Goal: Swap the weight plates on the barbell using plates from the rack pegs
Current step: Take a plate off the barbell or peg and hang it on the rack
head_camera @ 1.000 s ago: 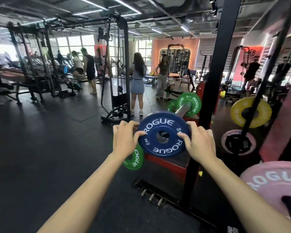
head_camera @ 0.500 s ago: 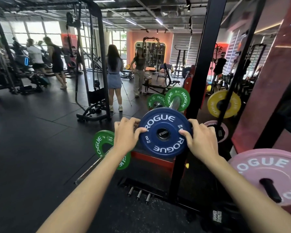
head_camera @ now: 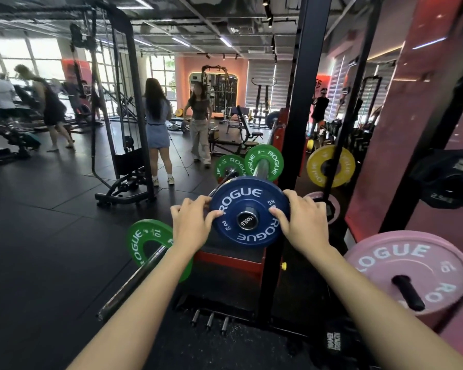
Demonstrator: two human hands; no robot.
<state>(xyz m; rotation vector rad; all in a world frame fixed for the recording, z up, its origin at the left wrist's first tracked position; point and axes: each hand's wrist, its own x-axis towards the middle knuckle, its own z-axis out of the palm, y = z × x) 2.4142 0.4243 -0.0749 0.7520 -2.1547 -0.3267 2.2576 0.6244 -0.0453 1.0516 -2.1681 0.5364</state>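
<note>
**Blue plate on bar end, both hands gripping its rim**

Blue plate [head_camera: 247, 210], one in number, sat on the end of the raised bar [head_camera: 261, 166], with the bar's end cap showing through its centre hole. The left hand [head_camera: 191, 224] gripped the plate's left rim, thumb on the face and fingers curled behind. The right hand [head_camera: 301, 222] gripped the right rim in the same manner.

Green plates counted three. One [head_camera: 263, 162] sat further along the same bar, well apart from the blue plate. A second [head_camera: 229, 166] stood just beside it to the left, on another shaft; its mounting could not be determined. A third [head_camera: 147, 243] sat on a lower bar [head_camera: 137, 279] that ran down towards the floor, partly behind the left forearm.

Rack pegs held one pink plate [head_camera: 409, 271] at lower right, its black peg [head_camera: 408, 292] protruding through the centre. One yellow plate [head_camera: 330, 165] hung beyond a black upright [head_camera: 298, 124], and a second, smaller pink plate [head_camera: 322, 206] sat below it, largely hidden by the right hand and the post. A dark plate [head_camera: 447, 180] sat at the right edge.

The blue plate's right rim lay close against the black upright. Open black floor [head_camera: 51, 236] extended to the left. Three short pegs [head_camera: 210, 320] stood at the rack base. Several persons stood in the background, well apart.
</note>
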